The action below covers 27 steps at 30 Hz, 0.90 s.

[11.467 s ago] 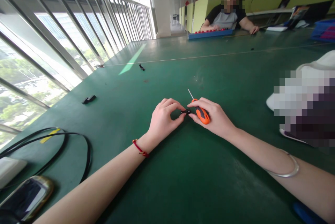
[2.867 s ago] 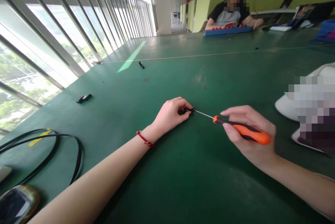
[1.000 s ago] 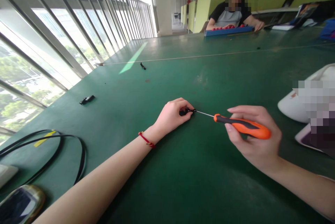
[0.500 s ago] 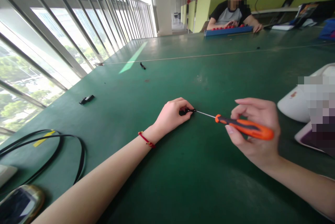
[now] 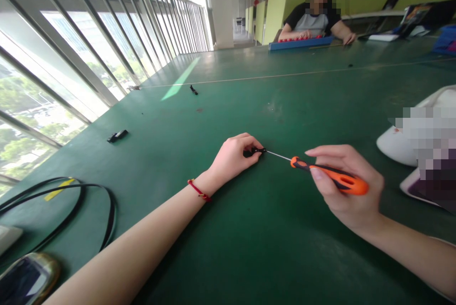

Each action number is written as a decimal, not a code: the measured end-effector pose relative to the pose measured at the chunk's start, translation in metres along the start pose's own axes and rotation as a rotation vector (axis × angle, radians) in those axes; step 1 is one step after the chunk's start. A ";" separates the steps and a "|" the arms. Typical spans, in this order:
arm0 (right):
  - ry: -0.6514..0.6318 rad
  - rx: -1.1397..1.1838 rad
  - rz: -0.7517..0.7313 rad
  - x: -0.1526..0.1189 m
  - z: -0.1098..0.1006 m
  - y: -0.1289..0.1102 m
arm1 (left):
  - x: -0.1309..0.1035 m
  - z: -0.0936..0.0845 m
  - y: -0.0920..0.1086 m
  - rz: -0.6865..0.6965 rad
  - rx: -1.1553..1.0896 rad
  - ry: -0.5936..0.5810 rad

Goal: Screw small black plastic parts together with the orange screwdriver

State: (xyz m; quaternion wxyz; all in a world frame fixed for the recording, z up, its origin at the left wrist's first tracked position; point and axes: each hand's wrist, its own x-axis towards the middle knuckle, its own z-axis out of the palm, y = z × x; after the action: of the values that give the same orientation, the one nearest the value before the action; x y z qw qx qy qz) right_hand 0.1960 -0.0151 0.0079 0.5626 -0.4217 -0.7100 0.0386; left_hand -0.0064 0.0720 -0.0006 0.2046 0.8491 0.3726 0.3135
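My left hand (image 5: pixel 239 157), a red cord round its wrist, pinches a small black part (image 5: pixel 251 152) on the green table (image 5: pixel 228 229). An orange and black screwdriver (image 5: pixel 331 175) lies in my right hand (image 5: pixel 351 186), its handle between thumb and fingers. The thin metal shaft points left, and its tip meets the right end of the black part. Most of that part is hidden by my left fingers.
Two small black pieces (image 5: pixel 117 136) (image 5: pixel 194 90) lie at the left and far left. A black cable (image 5: pixel 113 210) and a phone-like device (image 5: pixel 30 276) are at near left. White and dark objects (image 5: pixel 395 146) stand at right. Across the table, a person (image 5: pixel 313 22) sits behind a blue tray (image 5: pixel 299 44).
My right fingers have shifted on the screwdriver handle, which has turned and moved slightly left. The blue tray across the table has slid a little left. My left hand stays put.
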 end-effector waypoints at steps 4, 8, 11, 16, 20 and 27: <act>0.052 0.129 0.011 0.000 0.001 0.002 | 0.000 0.000 0.000 0.004 -0.003 0.002; -0.062 -0.006 -0.008 0.000 0.000 0.001 | 0.000 0.000 -0.001 0.007 -0.005 0.004; 0.050 0.071 -0.025 0.000 0.001 0.000 | 0.000 0.000 -0.001 0.009 -0.003 0.004; -0.070 0.028 -0.012 0.001 0.002 0.000 | 0.000 0.000 -0.001 0.008 0.000 -0.001; 0.048 0.065 -0.021 0.001 0.002 0.000 | 0.000 0.000 -0.001 0.006 0.007 0.001; -0.073 -0.030 -0.008 0.000 0.002 -0.001 | 0.000 0.001 -0.002 0.004 0.011 0.003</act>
State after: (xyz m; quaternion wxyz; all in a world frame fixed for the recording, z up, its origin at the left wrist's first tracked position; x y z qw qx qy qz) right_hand 0.1939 -0.0145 0.0076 0.5301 -0.4256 -0.7322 0.0413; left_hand -0.0069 0.0732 -0.0020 0.1988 0.8505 0.3729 0.3131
